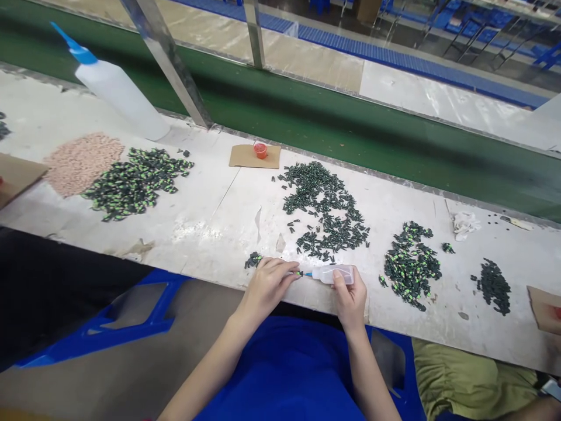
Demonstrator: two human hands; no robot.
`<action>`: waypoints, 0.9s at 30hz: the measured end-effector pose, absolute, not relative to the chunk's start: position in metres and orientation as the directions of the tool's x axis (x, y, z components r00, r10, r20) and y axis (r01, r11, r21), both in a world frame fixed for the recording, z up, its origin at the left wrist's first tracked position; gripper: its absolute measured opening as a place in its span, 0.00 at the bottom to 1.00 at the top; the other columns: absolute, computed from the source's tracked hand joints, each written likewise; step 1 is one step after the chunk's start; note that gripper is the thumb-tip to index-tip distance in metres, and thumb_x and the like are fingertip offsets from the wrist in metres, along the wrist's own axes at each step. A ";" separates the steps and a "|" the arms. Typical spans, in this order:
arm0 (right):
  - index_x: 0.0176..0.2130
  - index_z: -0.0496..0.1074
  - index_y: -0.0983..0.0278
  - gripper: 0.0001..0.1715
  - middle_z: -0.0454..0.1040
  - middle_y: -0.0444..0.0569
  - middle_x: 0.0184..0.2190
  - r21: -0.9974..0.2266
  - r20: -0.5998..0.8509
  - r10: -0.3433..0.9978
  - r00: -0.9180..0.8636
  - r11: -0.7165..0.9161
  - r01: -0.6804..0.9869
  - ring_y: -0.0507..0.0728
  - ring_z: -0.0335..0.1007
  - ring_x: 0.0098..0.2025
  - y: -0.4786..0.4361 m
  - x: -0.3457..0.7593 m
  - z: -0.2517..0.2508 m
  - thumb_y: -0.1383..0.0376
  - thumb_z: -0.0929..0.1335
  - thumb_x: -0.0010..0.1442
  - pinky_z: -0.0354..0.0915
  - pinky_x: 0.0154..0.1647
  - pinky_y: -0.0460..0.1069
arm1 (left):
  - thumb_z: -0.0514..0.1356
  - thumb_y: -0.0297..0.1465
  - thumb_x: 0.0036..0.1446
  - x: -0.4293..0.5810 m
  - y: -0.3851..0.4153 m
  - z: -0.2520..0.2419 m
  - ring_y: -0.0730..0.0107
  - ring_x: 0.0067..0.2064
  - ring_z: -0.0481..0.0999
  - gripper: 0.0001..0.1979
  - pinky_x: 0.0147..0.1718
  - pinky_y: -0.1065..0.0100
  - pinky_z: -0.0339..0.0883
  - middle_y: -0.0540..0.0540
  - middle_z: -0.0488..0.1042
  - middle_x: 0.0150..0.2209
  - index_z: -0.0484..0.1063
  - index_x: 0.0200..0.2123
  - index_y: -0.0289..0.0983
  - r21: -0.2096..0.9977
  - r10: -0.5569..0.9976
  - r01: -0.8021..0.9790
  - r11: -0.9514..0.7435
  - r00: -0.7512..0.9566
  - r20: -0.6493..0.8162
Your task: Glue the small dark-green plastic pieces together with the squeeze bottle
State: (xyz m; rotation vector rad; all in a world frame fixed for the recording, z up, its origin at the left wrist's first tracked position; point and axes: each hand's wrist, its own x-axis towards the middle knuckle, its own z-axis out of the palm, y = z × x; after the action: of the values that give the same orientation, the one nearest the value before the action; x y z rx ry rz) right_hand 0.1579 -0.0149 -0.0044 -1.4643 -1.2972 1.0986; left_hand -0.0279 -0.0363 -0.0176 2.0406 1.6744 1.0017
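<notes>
My left hand (266, 287) is closed in a pinch near the front edge of the table, with a small black-and-green piece (300, 273) at its fingertips. In my right hand (352, 298) lies a small translucent squeeze bottle (323, 273), held sideways. Its thin blue tip points left and meets or almost touches the piece; the exact contact is too small to tell. Beside my left fingers sits a little cluster of dark pieces (252, 260), partly hidden by the hand. Beyond both hands spreads a loose pile of small dark green pieces (313, 181).
A red cup (260, 151) stands on cardboard (241, 156) by the green conveyor belt (307, 134). Black-and-green pieces lie in piles at right (412, 263) and left (135, 181), near pinkish pieces (83, 161) and a large white bottle (118, 96). People sit on both sides.
</notes>
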 end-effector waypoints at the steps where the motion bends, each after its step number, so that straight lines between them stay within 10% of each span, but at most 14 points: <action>1: 0.28 0.64 0.62 0.16 0.67 0.42 0.21 -0.967 -0.063 0.996 0.065 -0.076 0.242 0.52 0.62 0.23 -0.015 0.158 -0.004 0.54 0.66 0.57 0.60 0.24 0.46 | 0.58 0.30 0.61 -0.028 -0.036 -0.018 0.64 0.36 0.76 0.06 0.37 0.62 0.67 0.46 0.79 0.34 0.73 0.40 0.39 0.636 0.947 0.725 -0.264 0.069 0.314; 27: 0.27 0.63 0.61 0.15 0.66 0.40 0.20 -0.960 -0.030 0.996 0.081 -0.052 0.276 0.52 0.60 0.22 -0.016 0.155 -0.004 0.54 0.65 0.57 0.57 0.23 0.46 | 0.59 0.31 0.60 -0.030 -0.035 -0.016 0.65 0.35 0.78 0.05 0.39 0.61 0.66 0.46 0.81 0.35 0.73 0.39 0.39 0.630 0.945 0.723 -0.283 0.098 0.313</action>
State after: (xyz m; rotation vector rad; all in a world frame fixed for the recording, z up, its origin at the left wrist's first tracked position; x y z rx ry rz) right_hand 0.1551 -0.0162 -0.0038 -1.4800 -1.3333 1.0359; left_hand -0.0304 -0.0350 -0.0162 2.0653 1.6466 0.9840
